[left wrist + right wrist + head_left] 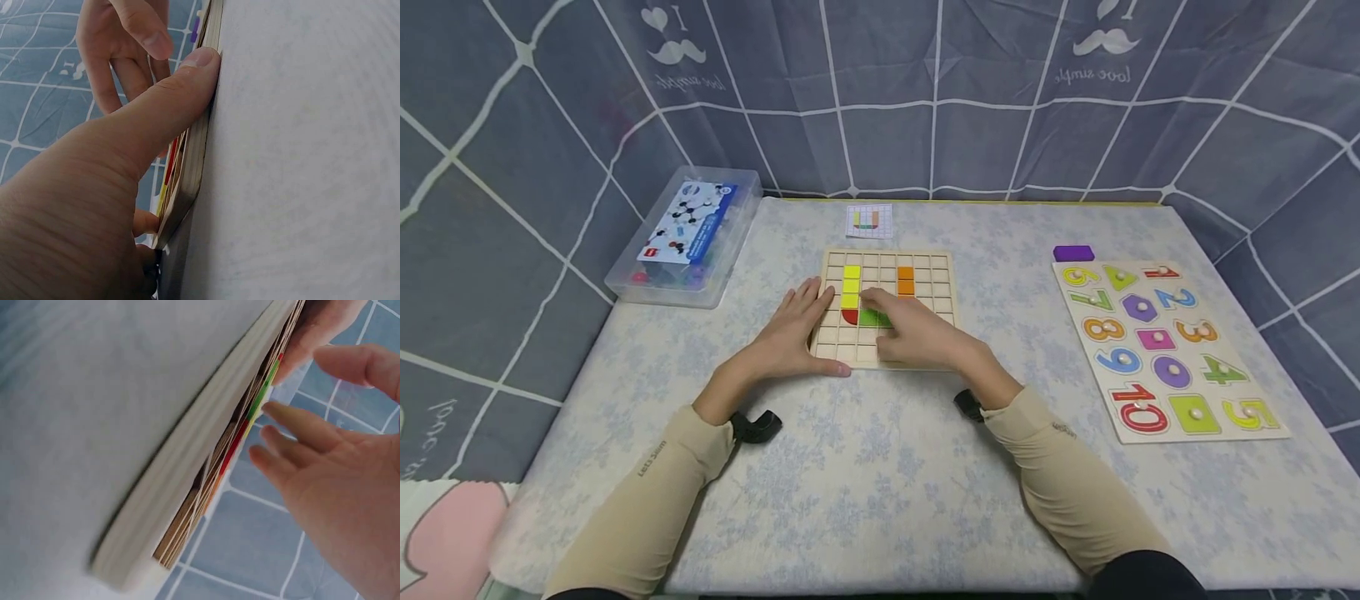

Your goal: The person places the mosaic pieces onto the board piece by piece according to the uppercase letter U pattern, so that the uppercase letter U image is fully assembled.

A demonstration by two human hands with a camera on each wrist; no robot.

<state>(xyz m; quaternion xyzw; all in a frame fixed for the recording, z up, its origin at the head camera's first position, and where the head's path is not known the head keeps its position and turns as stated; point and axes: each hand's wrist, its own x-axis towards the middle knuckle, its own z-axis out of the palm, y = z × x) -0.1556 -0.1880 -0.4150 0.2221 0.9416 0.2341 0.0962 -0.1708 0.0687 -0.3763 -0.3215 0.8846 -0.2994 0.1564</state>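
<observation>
A square wooden grid board (pixel 917 332) lies on the table. My left hand (pixel 786 333) braces its left side, fingers spread along the edge and thumb against the front left corner. Set in the grid are a column of yellow squares (pixel 851 286), a shorter column of orange squares (pixel 906 280), a red rounded piece (pixel 849 317) and green squares (pixel 874 318). My right hand (pixel 917 329) is over the board, its index finger reaching to the green squares and covering part of them. The right wrist view shows another red piece (pixel 234 447) beside the green. Nothing shows between the right fingers.
Behind the board lies a pattern card (pixel 869 221) with a coloured U shape. A clear plastic box (pixel 741 225) stands at the back left. On the right lie a number and shape puzzle board (pixel 1138 375) and a purple block (pixel 1073 253). Grey-blue curtains enclose the table.
</observation>
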